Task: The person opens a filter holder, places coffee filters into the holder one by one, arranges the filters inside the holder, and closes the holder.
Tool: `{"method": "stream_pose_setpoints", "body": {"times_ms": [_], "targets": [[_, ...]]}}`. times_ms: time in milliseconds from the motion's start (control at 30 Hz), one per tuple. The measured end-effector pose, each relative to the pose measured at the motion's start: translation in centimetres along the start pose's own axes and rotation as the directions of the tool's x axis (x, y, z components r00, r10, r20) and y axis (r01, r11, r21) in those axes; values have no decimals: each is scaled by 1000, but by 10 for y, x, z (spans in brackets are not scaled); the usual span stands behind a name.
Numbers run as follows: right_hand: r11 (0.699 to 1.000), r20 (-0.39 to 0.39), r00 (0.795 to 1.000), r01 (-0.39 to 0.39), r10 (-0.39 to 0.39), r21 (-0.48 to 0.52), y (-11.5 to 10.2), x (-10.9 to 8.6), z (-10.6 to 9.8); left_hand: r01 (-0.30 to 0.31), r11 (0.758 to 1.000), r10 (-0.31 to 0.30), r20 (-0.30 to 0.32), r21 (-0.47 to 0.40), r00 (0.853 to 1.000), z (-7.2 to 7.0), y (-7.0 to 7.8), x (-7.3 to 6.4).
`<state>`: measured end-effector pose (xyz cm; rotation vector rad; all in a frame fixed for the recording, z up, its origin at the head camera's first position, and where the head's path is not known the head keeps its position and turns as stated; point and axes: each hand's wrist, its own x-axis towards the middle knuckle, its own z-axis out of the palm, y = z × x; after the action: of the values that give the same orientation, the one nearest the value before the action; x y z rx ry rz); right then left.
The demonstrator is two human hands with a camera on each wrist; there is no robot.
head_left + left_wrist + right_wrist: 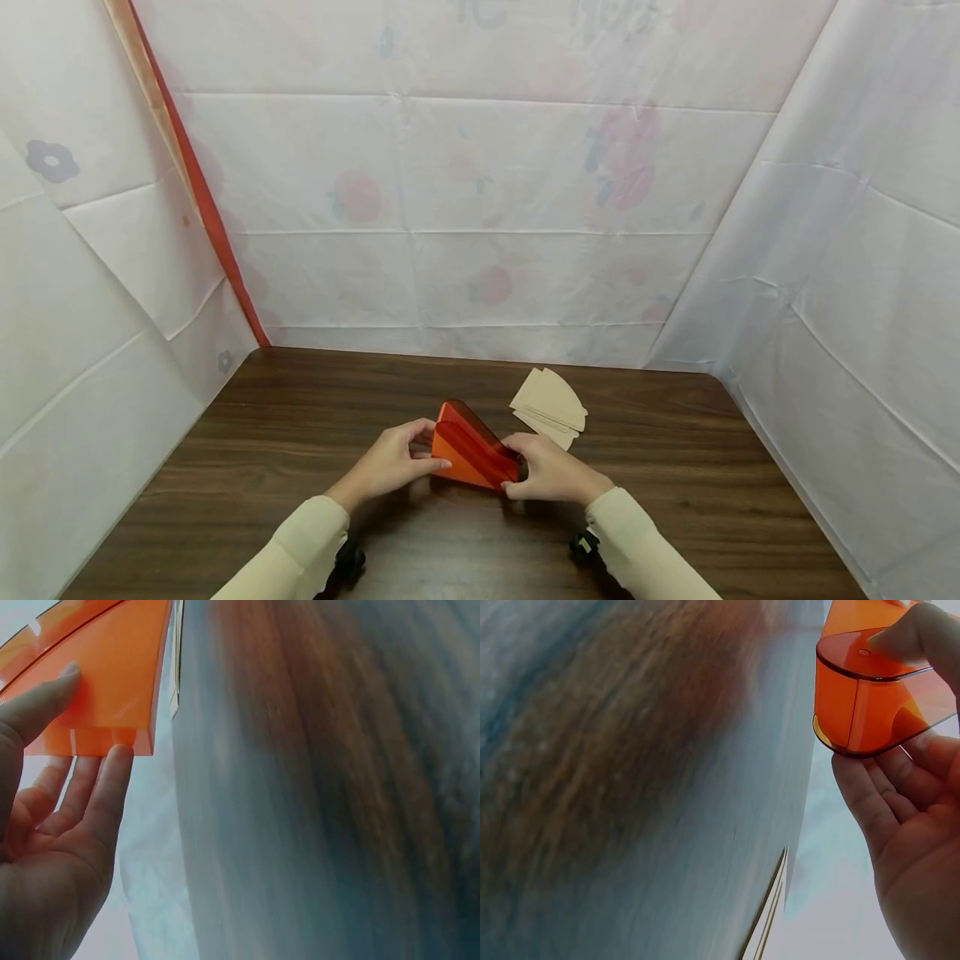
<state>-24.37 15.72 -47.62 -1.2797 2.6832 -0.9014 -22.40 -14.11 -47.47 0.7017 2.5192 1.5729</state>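
Both hands hold a see-through orange plastic coffee filter holder (pixel 468 454), fan-shaped with a rounded narrow end, tilted over the table. At its left side, my left hand (pixel 393 458) pinches the wide part. The left wrist view shows that thumb flat on the orange face (pixel 112 682), with fingertips at the bottom edge. My right hand (pixel 551 471) grips the narrow end; in the right wrist view its thumb lies over the rounded tip (pixel 840 697) and the fingers are on the opposite side. Tan cone coffee filters (pixel 551 400) lie in a loose pile just beyond the right hand.
A dark wood-grain table (pixel 675 500) carries everything. White printed sheeting (pixel 450 208) hangs behind it and on both sides, with a red strip (pixel 202 192) down the left corner. Edges of the filters (pixel 769 915) show low in the right wrist view.
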Motion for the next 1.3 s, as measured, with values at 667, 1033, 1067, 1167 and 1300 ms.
{"method": "stream_pose_setpoints", "body": {"times_ms": [667,1033,1067,1167,1300], "targets": [[1000,47,999,9,-7,-28,-1,-12,6,30,997,-24,95,-64,995,10,1,-16],[999,60,998,-1,3,-44,-4,-13,8,42,990,-26,117,-133,993,12,-4,-17],[999,63,998,-6,9,-45,-4,-13,8,45,989,-29,120,-138,992,12,-4,-17],[999,68,997,-16,20,-51,-4,-13,7,59,986,-40,128,-153,991,13,-5,-18],[998,71,997,-26,29,-53,-4,-13,7,71,984,-50,132,-164,990,15,-6,-18]]}}
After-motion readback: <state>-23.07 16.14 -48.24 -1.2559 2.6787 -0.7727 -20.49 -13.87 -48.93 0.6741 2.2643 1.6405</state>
